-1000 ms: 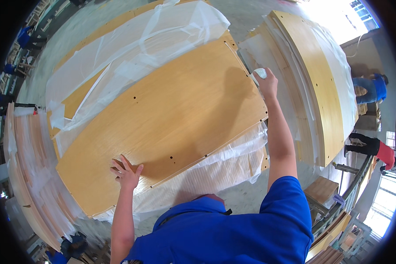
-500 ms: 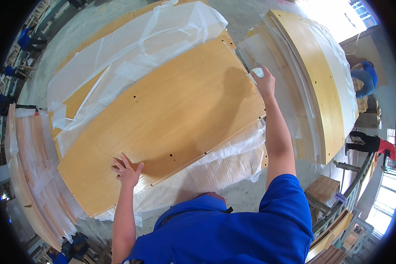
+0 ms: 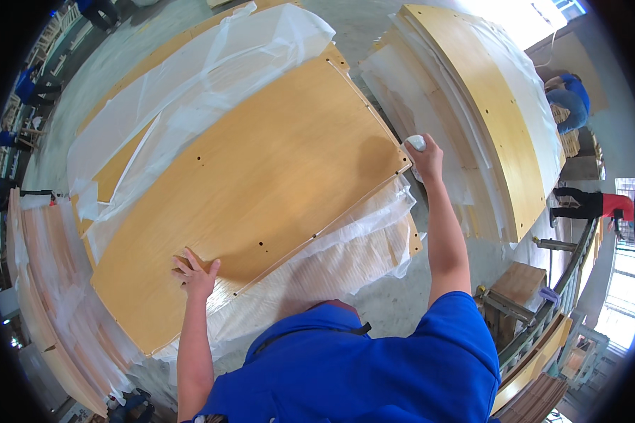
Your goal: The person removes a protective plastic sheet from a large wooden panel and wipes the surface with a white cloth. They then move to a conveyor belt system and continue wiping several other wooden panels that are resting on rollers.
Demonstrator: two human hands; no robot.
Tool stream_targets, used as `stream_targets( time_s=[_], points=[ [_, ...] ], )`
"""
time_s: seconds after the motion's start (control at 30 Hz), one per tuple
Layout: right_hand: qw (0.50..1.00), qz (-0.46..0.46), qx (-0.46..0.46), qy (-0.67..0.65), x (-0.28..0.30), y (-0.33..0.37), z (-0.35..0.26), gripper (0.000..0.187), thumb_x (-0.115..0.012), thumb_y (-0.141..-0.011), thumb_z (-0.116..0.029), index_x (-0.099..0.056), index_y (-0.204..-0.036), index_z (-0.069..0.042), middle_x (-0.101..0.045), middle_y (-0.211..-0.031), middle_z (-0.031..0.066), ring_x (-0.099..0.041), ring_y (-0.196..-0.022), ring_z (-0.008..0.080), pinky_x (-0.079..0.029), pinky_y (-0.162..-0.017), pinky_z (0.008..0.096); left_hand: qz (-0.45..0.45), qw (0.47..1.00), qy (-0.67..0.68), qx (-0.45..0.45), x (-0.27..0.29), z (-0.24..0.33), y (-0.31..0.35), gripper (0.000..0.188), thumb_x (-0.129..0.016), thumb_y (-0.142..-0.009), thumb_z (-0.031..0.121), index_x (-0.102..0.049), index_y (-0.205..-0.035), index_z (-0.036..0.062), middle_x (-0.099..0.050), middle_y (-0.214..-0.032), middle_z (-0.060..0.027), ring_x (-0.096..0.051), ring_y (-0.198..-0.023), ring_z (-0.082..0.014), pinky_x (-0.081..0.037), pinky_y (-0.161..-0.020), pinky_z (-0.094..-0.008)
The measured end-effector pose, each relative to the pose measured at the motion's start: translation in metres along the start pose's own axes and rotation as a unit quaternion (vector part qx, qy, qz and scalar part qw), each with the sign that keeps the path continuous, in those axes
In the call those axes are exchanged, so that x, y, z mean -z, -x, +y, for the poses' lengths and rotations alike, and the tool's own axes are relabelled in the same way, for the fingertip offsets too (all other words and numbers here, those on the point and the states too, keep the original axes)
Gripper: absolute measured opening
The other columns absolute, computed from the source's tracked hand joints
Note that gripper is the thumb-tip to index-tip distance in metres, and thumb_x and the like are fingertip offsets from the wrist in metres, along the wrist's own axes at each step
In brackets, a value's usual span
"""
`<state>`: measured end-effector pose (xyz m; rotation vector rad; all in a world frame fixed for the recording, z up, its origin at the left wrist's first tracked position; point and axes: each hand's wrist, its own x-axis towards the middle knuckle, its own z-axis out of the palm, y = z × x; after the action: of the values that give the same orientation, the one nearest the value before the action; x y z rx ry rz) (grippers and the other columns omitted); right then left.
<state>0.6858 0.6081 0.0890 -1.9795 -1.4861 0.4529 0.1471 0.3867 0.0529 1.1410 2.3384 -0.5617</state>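
Beyond the far edge of the stack I stand over, a loose clear plastic sheet lies crumpled across lower boards. Right of that stack, a second pile of curved wooden panels sits wrapped in film, with a person in blue bent over past its far end. Left of the stack, another film-covered batch of panels rests on the grey concrete floor. A small wooden block lies near the right pile's near end.
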Motion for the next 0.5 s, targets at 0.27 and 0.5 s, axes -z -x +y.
stream_targets(
  time_s=[0.27,0.5],
  points=[
    [1.000,0.013,-0.013,-0.007,0.016,0.023,0.024,0.031,-0.073,-0.075,-0.028,-0.062,-0.090,-0.004,-0.066,-0.079,0.0144,-0.064,-0.073,0.0275,-0.049,-0.068,0.0352,-0.009,1.000,-0.008,0.005,0.006,0.006,0.005,0.102,-0.042,-0.080,0.073,0.014,-0.146,0.0180,0.020,-0.148,-0.0247,0.003,-0.133,-0.0568,-0.030,-0.097,-0.0666],
    [1.000,0.010,-0.021,-0.012,0.016,0.026,0.027,0.031,-0.073,-0.074,-0.028,-0.062,-0.090,-0.004,-0.065,-0.079,0.0151,-0.064,-0.074,0.0298,-0.049,-0.067,0.0364,-0.013,1.000,-0.011,0.011,0.008,0.007,0.007,0.101,-0.042,-0.081,0.071,0.014,-0.146,0.0172,0.019,-0.148,-0.0246,0.002,-0.133,-0.0563,-0.031,-0.097,-0.0661]
  ],
)
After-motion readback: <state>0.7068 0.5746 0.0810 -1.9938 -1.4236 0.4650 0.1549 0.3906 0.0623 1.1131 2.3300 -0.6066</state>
